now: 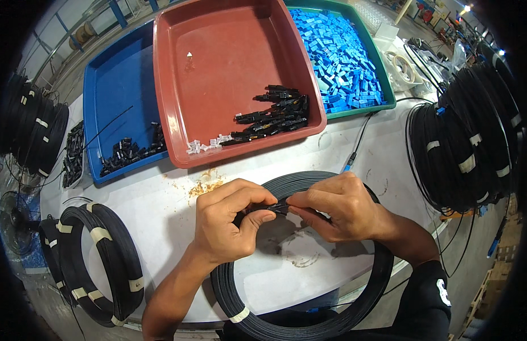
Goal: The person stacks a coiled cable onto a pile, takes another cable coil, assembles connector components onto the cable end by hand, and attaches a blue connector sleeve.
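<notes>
Both hands meet over the middle of the white table. My left hand (226, 221) is closed, pinching a small black cable connector (279, 208) between thumb and forefinger. My right hand (340, 207) pinches the other end of this piece from the right; the fingers cover much of it. Beneath both hands lies a large coil of black cable (225, 284), bound with pale tape at its lower left and overhanging the table's near edge. Just beyond the coil, a black cable end with a blue-tipped connector (350, 162) rests on the table.
A red tray (241, 51) holds black connector parts and small clear pieces. Beside it stand a blue tray (113, 85) with black parts and a green tray (388, 96) full of blue clips. Taped cable coils (130, 256) lie at left; a tall stack (462, 136) stands right.
</notes>
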Demonstrator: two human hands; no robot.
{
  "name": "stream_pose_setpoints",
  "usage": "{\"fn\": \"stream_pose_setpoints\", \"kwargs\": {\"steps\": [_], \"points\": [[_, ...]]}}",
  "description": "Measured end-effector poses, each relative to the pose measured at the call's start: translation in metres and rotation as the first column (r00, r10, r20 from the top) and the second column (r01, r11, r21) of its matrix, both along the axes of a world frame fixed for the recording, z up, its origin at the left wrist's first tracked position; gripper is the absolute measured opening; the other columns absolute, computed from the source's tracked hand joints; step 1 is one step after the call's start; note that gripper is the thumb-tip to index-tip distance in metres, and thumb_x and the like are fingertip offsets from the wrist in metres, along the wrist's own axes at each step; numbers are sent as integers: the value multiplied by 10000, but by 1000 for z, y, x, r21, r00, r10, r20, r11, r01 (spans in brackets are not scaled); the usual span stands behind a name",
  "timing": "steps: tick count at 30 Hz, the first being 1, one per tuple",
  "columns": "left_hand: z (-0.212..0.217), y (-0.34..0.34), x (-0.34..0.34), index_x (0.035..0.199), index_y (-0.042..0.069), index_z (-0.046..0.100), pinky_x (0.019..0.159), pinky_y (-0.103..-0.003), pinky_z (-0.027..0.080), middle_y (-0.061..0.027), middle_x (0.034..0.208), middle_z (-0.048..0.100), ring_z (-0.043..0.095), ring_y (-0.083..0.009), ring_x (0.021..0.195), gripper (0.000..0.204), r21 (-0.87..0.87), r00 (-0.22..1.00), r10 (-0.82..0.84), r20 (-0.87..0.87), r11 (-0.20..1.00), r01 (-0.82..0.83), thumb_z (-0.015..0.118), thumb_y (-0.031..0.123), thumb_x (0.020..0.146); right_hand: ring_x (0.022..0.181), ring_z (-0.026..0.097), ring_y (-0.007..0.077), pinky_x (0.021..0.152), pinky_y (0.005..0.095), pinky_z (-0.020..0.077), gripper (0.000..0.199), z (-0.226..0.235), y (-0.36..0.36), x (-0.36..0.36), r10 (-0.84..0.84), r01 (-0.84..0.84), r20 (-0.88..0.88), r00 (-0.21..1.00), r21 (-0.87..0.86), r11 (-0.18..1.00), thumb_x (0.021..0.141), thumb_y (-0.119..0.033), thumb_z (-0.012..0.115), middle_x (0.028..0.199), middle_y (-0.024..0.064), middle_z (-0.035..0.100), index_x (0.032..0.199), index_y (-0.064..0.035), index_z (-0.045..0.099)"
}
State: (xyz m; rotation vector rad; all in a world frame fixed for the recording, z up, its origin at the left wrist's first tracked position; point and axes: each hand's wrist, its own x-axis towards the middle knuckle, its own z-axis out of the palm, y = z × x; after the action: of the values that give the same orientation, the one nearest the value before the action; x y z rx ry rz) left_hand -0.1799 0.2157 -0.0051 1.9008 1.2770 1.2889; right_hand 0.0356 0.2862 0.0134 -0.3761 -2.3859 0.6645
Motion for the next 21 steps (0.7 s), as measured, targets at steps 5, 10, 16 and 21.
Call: {"fn": "stream_pose_setpoints", "kwargs": {"steps": [5,10,16,21], "points": [[-1,1,-4,892,-18,715,581,-254,514,-115,842,706,654,-140,663,165,-14,996,-85,37,996,86,790,6,747,500,630,235,450,335,473,230,0,-1,0,8,-8,-10,1000,43,999,740,37,766,644,108,645,951,18,677],[1,2,-5,896,-18,713,576,-239,519,-105,833,698,650,-121,652,186,-37,992,-124,31,992,125,764,12,720,536,638,250,473,356,490,192,3,-2,1,0,-1,22,1000,36,999,759,21,743,649,108,633,934,15,664],[0,3,-4,860,-3,692,566,-238,535,-90,830,694,660,-122,646,186,16,992,-121,-22,992,121,769,34,696,572,645,270,499,381,506,171,3,-5,1,0,-1,63,998,21,1000,775,-13,740,673,114,639,923,12,657],[2,0,-1,859,0,681,578,-260,552,-90,824,689,669,-133,657,187,67,994,-84,-68,994,88,764,34,695,565,634,281,500,384,498,237,6,-9,0,-17,18,41,999,-29,999,774,-69,764,675,109,629,972,6,658]]}}
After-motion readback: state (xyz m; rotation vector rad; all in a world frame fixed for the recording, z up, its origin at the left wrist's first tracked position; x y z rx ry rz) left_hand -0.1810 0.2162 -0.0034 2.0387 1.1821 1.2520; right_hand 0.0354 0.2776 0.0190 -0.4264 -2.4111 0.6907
